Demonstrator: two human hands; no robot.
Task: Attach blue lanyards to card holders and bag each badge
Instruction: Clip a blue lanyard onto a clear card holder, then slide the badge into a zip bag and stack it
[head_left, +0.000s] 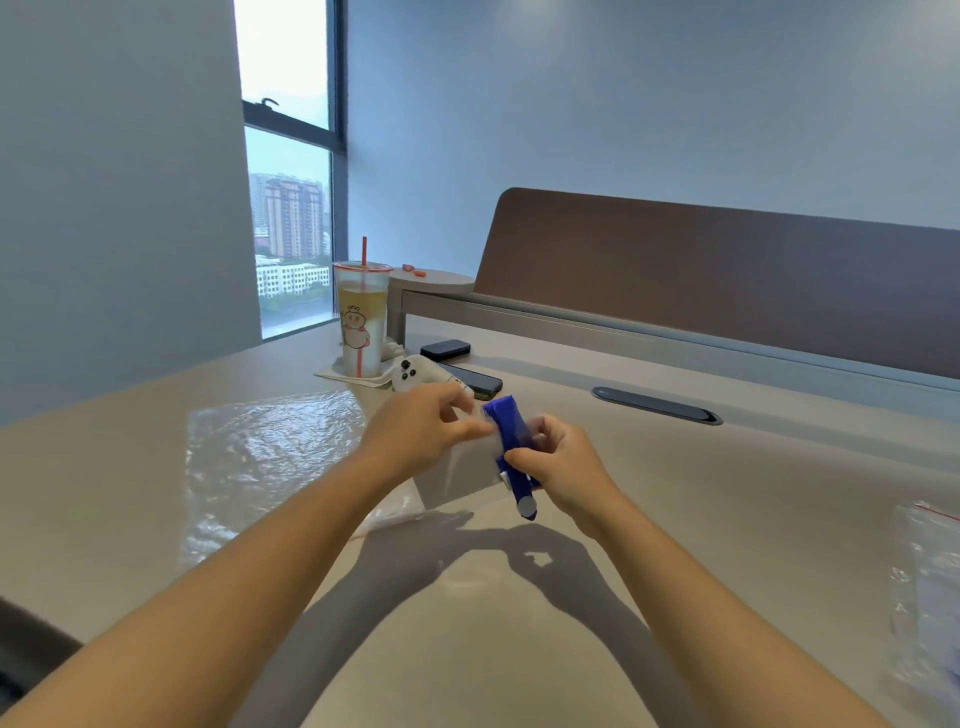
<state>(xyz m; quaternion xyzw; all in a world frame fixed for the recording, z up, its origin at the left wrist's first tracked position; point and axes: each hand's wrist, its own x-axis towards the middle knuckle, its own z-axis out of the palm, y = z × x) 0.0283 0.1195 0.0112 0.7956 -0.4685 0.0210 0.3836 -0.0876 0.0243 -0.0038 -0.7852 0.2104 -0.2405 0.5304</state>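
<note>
Folded lanyard (511, 434) held above mid-table (675, 493), pinched by right hand (563, 467). Card holder (457, 475) alongside it, pinched at top by left hand (426, 434). Bags (265, 457) flat toward left edge; cup (362, 319) near far corner.

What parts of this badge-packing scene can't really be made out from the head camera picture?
- Card holder: head view, clear and blurred, partly behind the left hand; its outline is uncertain.
- Blue lanyard: its clip is hidden by the right hand.
- Bags at right: cut off by the frame edge.
- Phone: partly behind the hands.
</note>
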